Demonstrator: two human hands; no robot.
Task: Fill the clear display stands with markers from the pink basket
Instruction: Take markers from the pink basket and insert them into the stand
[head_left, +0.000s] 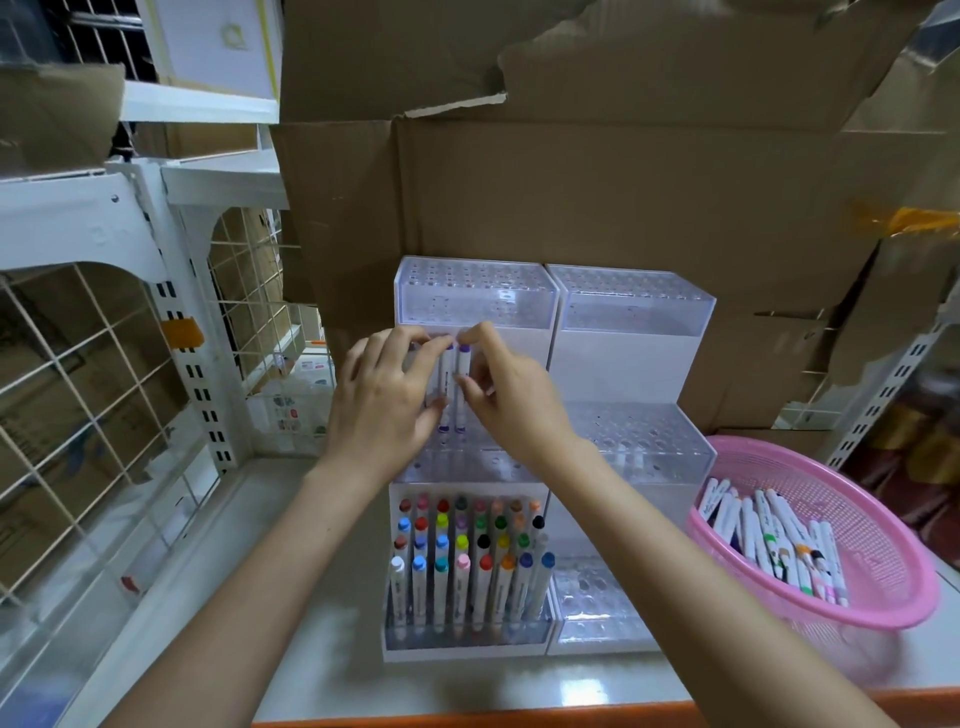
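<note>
Two stepped clear display stands sit side by side, a left stand (470, 299) and a right stand (631, 306). The left stand's bottom tier (467, 566) is packed with several upright markers with coloured caps. Over its middle tier, my left hand (382, 400) and my right hand (506, 387) hold upright white markers with purple caps (453, 384), their lower ends at the tier's holes. My left hand grips a few markers; my right pinches one. The pink basket (831, 530) at the right holds several loose markers (774, 540).
Cardboard boxes (597, 171) stand behind the stands. A white wire-grid shelf unit (119, 364) rises at the left. The right stand's tiers show empty holes. The counter has an orange front edge (467, 719).
</note>
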